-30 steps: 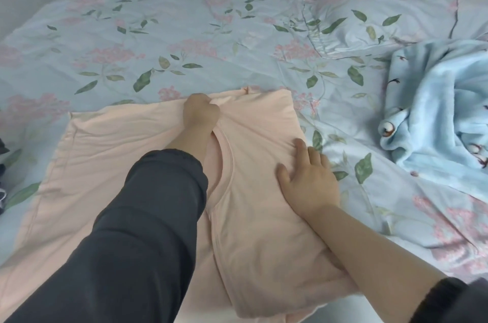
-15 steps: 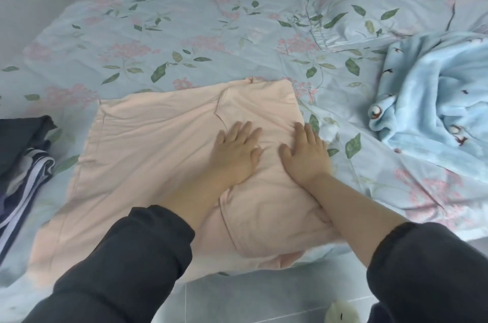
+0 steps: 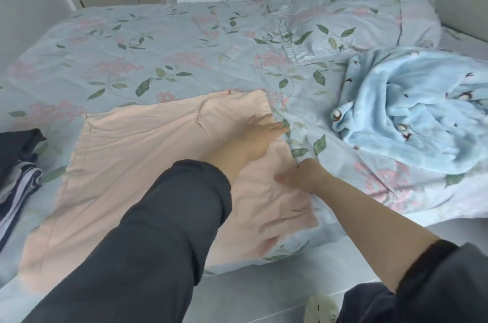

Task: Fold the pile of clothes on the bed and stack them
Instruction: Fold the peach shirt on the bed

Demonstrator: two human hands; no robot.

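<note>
The soft, thin peach cotton garment (image 3: 137, 164) looks light and limp. Of the hands, the left hand (image 3: 260, 138) presses it flat, while the right hand (image 3: 306, 177) pinches its right edge, probably the best hold.

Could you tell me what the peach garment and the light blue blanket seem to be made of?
Peach garment: likely thin cotton jersey, matte, lying flat with soft creases. Light blue blanket: probably plush fleece, fuzzy, in thick rounded folds.

No legible text, label, brand or number in view, peach garment (image 3: 132, 164) unmarked, bedspread (image 3: 158, 53) print floral only, blue blanket (image 3: 412, 117) print small figures only.
</note>
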